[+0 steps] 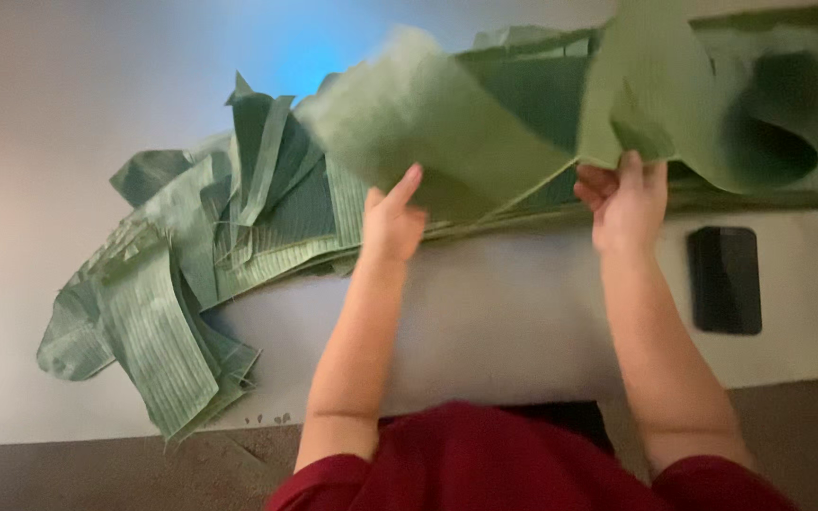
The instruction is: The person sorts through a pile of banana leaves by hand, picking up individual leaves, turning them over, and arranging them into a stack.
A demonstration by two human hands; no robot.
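Hands lifted a long, ribbed green banana leaf strip (485,132) above the pale grey counter (513,322); the left hand (392,222) pinched its near edge, thumb up, and the right hand (629,203) clamped fingers over the fold beside it; the strip was blurred, curling at the far right; a heap of torn green leaf pieces (191,274) lay left; a flat black phone (725,279) rested right.

You've got a big green ribbed banana leaf strip (466,132) lifted off the table, curling, blurry at its edges.
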